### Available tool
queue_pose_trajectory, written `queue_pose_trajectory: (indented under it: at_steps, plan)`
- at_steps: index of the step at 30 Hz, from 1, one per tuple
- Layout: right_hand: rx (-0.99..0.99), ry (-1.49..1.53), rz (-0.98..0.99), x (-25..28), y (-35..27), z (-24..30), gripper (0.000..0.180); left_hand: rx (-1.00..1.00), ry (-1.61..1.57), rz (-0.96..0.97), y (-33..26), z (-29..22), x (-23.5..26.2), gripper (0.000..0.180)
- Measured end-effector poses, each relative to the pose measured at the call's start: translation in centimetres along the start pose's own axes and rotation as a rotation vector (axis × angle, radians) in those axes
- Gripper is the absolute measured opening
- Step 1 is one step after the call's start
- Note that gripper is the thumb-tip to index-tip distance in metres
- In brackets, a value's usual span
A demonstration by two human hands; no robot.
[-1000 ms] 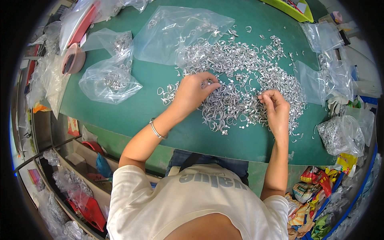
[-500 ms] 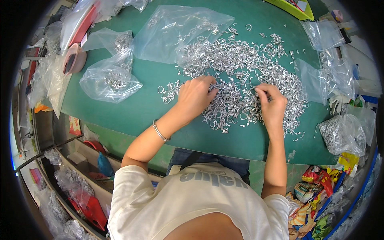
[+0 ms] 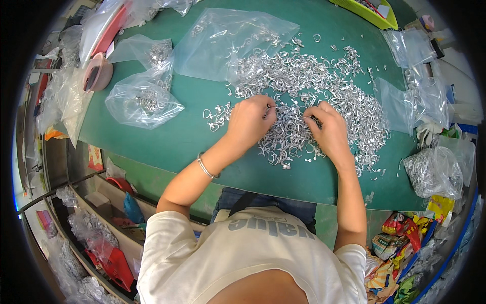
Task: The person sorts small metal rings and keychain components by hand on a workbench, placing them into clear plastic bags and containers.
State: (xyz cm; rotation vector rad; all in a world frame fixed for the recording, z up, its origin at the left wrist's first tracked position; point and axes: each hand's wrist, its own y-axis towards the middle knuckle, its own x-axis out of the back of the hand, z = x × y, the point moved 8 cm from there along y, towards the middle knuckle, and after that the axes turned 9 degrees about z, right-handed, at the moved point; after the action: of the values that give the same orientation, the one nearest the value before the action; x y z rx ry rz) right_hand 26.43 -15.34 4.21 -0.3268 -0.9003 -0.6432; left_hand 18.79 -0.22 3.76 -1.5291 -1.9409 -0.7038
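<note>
Both our hands sit on the metal clip pile (image 3: 324,96): left hand (image 3: 251,121) and right hand (image 3: 329,133) each pinching clips; bulk lies ahead-right.

A green-topped table (image 3: 152,137) stands under even light, with what seems a cluttered shelf (image 3: 96,223) at its left.

My left hand (image 3: 250,120) has slid rightward across the heap of small silver metal rings (image 3: 324,96), and my right hand (image 3: 329,129) has moved up-left, so my fingertips now nearly meet over the rings.
</note>
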Motion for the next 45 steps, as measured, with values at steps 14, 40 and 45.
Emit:
queue_pose_trajectory:
  at_steps: [14, 40, 45]
  plan:
    - [-0.166, 1.865, 0.156, -2.8, -1.2, -0.9, 0.017, 0.342, -0.910, 0.314, -2.1, 3.4, -1.5, 0.015]
    - [-0.182, 0.419, 0.022, -1.5, 0.5, -0.1, 0.010, 0.522, -1.690, 0.325, -6.3, 3.1, -3.1, 0.038]
    - [0.011, -0.046, -0.093, -2.6, 1.9, 3.7, 0.014, 0.498, -1.511, 0.314, -6.3, 3.1, -3.0, 0.036]
